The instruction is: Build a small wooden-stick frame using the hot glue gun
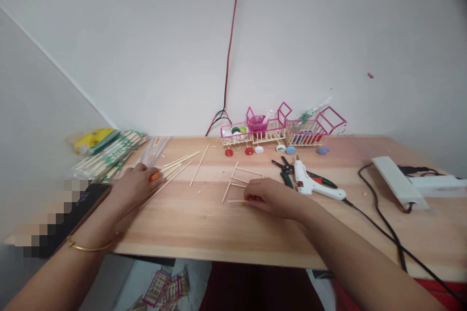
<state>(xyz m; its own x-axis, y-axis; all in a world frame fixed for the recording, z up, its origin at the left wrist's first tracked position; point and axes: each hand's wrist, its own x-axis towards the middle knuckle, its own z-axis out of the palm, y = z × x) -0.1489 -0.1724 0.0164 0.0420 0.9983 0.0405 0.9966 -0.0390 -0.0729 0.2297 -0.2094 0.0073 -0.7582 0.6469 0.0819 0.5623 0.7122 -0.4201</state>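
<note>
Inspection findings, from the fingers outward.

The right hand (272,198) had its fingertips (251,198) drawn together on the nearest stick of a small flat frame of pale wooden sticks (238,181). The frame lay on the light wooden tabletop (204,223), just left of that hand. The low, pressing posture appeared meant to keep the stick aligned with the rest.

The left hand (133,185) rested palm-down with its fingers curled over loose thin wooden sticks (175,167), probably to keep stock within reach. A small orange object (155,176) showed at its fingertips; whether it was gripped could not be told.

A white glue gun (314,185) and dark-handled pliers (287,169) lay just right of the frame. A pink-edged stick model with bottle-cap wheels (280,132) stood back against the wall, apart from the hands.
</note>
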